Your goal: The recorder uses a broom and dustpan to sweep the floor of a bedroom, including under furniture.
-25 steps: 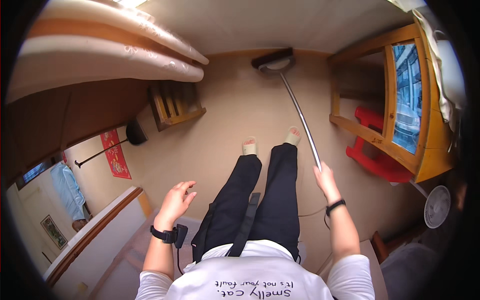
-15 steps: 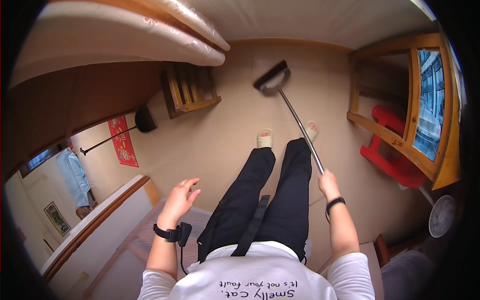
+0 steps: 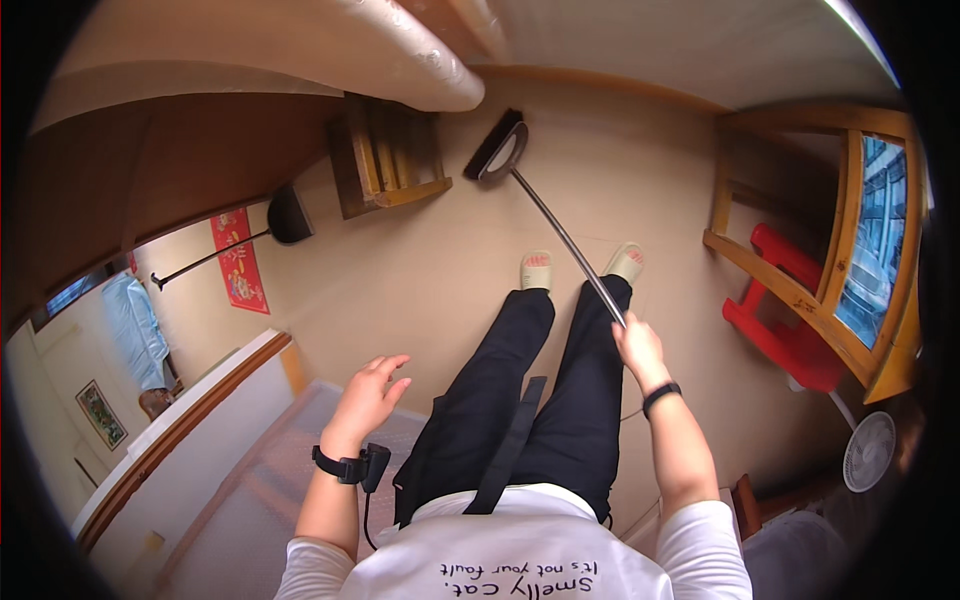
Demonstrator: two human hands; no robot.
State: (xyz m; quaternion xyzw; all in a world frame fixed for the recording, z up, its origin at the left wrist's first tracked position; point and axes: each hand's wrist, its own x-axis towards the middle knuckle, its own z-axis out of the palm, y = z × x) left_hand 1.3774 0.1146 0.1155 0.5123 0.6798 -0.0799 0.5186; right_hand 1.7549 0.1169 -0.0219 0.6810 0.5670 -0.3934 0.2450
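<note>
Floor (image 3: pixel 440 270) spreads below, with a broom (image 3: pixel 560 235) slanting across it, head far forward-left near a wooden crate (image 3: pixel 385 155). Right hand (image 3: pixel 638 345) is closed around the handle's near end. Left hand (image 3: pixel 368 395) hangs empty, fingers spread, well apart.

Beige floor (image 3: pixel 420 270) — wooden stool (image 3: pixel 385 160), red plastic stool (image 3: pixel 785 320), wood-framed window (image 3: pixel 880 240), white fan (image 3: pixel 868 450).

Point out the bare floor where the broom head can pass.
Bare floor lies left of the feet, between the broom head and the dustpan. Crowded: right, by the red stool and wooden frame; top, the slatted wooden stand.
</note>
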